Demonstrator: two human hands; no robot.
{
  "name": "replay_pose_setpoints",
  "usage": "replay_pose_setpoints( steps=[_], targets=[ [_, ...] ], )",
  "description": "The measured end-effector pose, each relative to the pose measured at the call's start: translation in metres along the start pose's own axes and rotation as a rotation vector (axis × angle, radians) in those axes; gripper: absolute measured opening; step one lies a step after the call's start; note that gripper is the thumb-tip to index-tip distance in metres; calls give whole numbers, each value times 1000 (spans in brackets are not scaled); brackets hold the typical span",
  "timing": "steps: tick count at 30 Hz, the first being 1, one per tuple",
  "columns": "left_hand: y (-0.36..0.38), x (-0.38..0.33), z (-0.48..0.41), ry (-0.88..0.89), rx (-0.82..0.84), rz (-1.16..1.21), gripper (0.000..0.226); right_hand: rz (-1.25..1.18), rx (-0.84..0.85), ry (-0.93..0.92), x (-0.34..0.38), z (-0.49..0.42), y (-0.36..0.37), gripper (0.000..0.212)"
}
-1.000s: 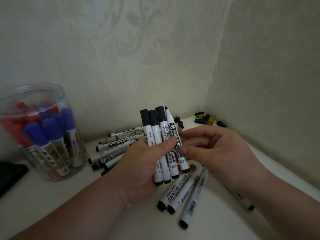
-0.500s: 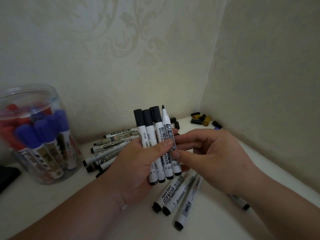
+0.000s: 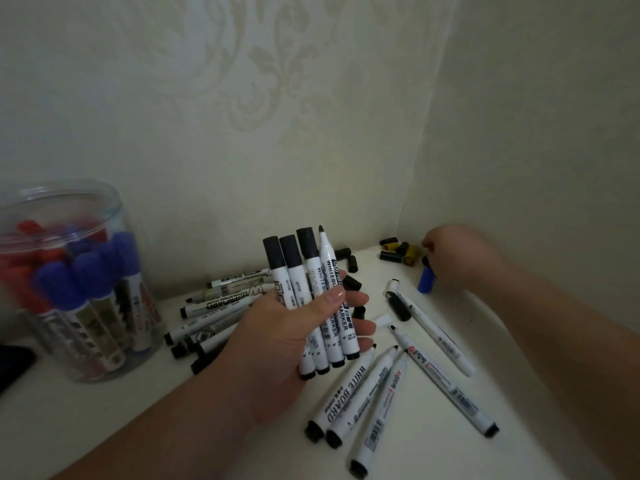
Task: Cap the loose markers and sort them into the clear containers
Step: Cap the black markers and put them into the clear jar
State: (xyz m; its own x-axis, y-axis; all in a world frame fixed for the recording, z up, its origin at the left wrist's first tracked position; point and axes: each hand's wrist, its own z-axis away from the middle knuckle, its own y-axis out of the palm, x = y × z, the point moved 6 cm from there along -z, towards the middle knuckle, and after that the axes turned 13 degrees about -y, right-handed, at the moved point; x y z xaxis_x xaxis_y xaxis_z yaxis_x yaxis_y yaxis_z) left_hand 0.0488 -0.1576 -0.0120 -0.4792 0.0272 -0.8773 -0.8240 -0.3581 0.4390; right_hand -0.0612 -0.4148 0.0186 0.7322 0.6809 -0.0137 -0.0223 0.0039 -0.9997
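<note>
White table [image 3: 86, 427], wallpapered corner, scattered markers [image 3: 443, 379].
Left hand [image 3: 287, 337] gripped four markers [image 3: 311, 271]; right hand [image 3: 460, 258], blurred beside caps [image 3: 401, 252], grip unclear.

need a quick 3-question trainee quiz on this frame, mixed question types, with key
1. Multiple choice: of the four markers gripped in the left hand, how many have no cap on?
A. none
B. one
C. two
D. all four

2. True or false: the clear container holds only black-capped markers.

3. Fill in: the right hand is at the loose caps in the back ___ corner of the surface.

Key: 1 B; 2 false, the caps inside are red and blue; 3 right.
</note>
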Motion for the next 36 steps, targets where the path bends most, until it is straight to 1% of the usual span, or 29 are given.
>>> replay_pose_setpoints(
  steps=[3,6,9,11,13,15,17,19,20,22,23,25,28,30,32,34,36],
  targets=[
    [0,0,1,-13,4,5,23,154,53,-32,4,-16,-6,33],
    [-1,-1,1,-9,2,7,30,236,120,-34,4,-24,-3,29],
    [0,0,0,-7,9,6,29,246,139,-41,6,-25,3,21],
    [0,0,0,-10,7,-15,20,231,120,-41,8,-22,5,15],
    [0,1,-1,-19,7,-43,19,202,88,-49,10,-19,3,14],
    [0,1,-1,-19,13,-39,19,152,66,-52,9,-17,2,18],
    [0,1,-1,-17,13,-1,21,19,44,-23,6,-9,-1,18],
    [0,2,-1,-18,12,11,24,-228,-41,-8,2,3,-7,9],
    [0,3,-2,-21,12,16,26,-335,-104,-11,2,11,-10,11],
    [-1,2,-2,-15,9,34,29,-461,-207,-8,0,25,-13,19],
    [0,2,-2,-5,2,40,29,-481,-229,4,-3,32,-11,21],
    [-5,-4,1,39,-51,55,26,-438,-231,-6,-2,35,0,19],
    [-18,-13,3,105,-204,126,14,-359,-262,-16,-10,34,18,16],
    [-29,-16,2,111,-286,178,16,-368,-301,-30,-13,34,25,19],
    [-35,-18,0,95,-304,195,20,-415,-350,-40,-13,33,28,19],
    [-36,-19,-2,80,-286,209,21,-473,-384,-61,-8,35,29,16],
    [-36,-18,-5,73,-274,189,19,-527,-396,-122,3,36,30,15]
  ],
)
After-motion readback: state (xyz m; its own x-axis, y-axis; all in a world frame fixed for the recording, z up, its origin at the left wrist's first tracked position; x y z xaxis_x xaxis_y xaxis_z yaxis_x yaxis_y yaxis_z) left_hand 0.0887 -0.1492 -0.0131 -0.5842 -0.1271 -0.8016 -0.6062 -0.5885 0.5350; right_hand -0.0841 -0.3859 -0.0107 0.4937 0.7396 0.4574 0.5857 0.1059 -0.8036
